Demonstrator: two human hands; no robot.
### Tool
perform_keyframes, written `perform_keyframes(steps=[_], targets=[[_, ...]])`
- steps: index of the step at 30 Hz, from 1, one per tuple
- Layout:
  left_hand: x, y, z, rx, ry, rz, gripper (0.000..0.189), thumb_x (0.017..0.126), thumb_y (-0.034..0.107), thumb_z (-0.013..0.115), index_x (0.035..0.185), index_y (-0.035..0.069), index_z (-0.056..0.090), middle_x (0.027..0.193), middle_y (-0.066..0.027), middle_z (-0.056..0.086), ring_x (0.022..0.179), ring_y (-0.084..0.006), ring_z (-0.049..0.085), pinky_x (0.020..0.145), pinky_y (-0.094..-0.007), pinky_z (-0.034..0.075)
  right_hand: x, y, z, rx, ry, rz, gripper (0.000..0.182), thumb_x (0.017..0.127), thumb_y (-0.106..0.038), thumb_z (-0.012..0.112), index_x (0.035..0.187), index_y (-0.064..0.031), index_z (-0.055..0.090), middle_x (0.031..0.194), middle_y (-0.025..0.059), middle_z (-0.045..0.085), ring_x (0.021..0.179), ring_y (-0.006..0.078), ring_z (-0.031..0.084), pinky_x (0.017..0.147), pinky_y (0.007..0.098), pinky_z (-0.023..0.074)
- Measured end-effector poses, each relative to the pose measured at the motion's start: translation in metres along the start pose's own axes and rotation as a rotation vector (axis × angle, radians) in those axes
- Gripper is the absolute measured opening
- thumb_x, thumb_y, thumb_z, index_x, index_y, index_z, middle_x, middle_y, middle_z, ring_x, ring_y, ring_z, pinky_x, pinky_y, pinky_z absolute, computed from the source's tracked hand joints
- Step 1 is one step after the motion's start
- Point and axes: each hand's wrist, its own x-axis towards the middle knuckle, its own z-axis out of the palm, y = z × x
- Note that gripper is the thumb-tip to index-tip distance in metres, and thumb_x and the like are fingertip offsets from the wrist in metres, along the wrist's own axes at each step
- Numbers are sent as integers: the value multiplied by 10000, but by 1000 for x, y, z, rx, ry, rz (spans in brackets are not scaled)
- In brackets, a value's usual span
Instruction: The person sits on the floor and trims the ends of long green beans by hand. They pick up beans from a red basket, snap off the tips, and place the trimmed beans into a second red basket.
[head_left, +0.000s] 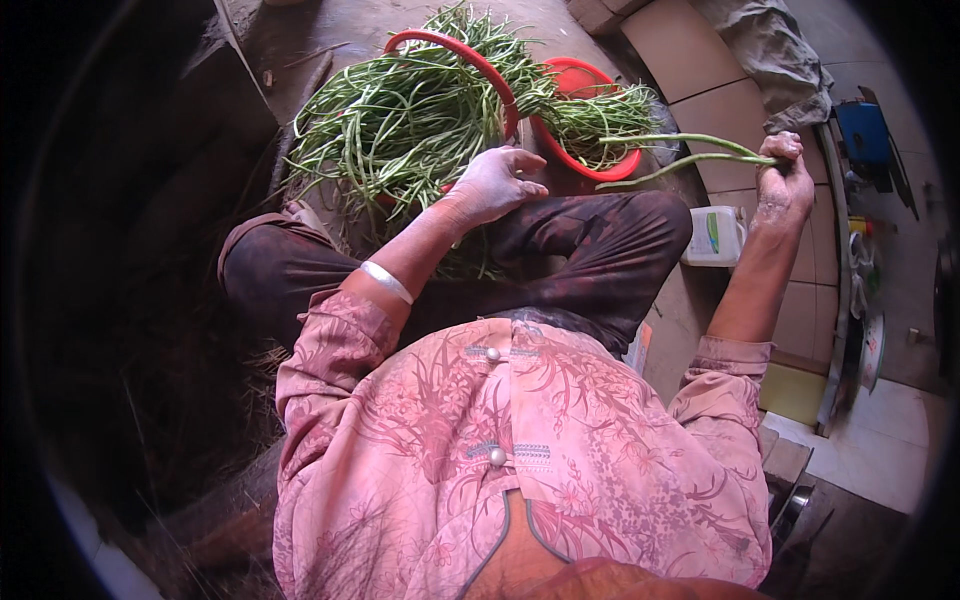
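Observation:
A heap of long green yard-long beans (390, 112) spills over a red basket, whose arched red handle (480, 66) rises out of the pile. Beside it on the right, a smaller bunch of long beans (600, 116) lies in a red plastic basin (628, 166). My left hand (501, 180), dusted with white powder, hovers near the basket's front, fingers curled apart and nothing visible in them. Out to the right, my right hand (784, 174) is a fist around the ends of a few long beans (697, 148); their other ends reach left towards the basin.
A white plastic jug (714, 235) with a label stands right of my knee. Brown tiles (694, 49) border the right side, with a grey cloth (776, 52) draped over them. A blue object (862, 129) sits further right. Dark, dry stalks lie at left.

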Motion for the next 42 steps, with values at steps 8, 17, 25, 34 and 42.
perform_keyframes(steps=[8,17,25,34,42], targets=[[6,7,18,228,186,327,541,727,195,770,1188,2,565,1084,-129,575,883,-173,587,757,-281,485,-4,23,35,114,-37,171,152,936,-55,369,832,20,450,674,65,457,535,159,493,537,276,475],[5,24,13,-338,-264,-23,200,836,121,671,1002,10,669,734,6,617,588,-49,511,533,-204,437,30,0,24,29,7,45,254,973,-123,321,841,16,487,694,95,515,582,202,545,561,337,513],[-11,45,-1,-607,-430,-4,254,864,157,644,1076,19,651,812,-10,638,607,-48,520,539,-193,437,48,-31,-4,-150,288,-336,360,1004,-229,261,818,-10,479,722,135,569,632,244,568,625,409,531],[-2,44,-24,-1110,-92,-73,359,954,198,476,1249,-6,490,1147,-123,598,654,-48,542,425,-123,352,-23,34,-6,-958,-266,-267,242,941,-154,457,1129,-16,522,930,82,624,602,60,457,466,172,375],[5,28,-35,-1396,-2,-35,361,982,211,395,1254,-23,435,1078,-147,607,595,-77,518,380,-137,356,-121,235,-41,-1194,-315,586,292,831,-164,677,1069,-30,575,672,-49,509,476,9,402,399,156,286]])
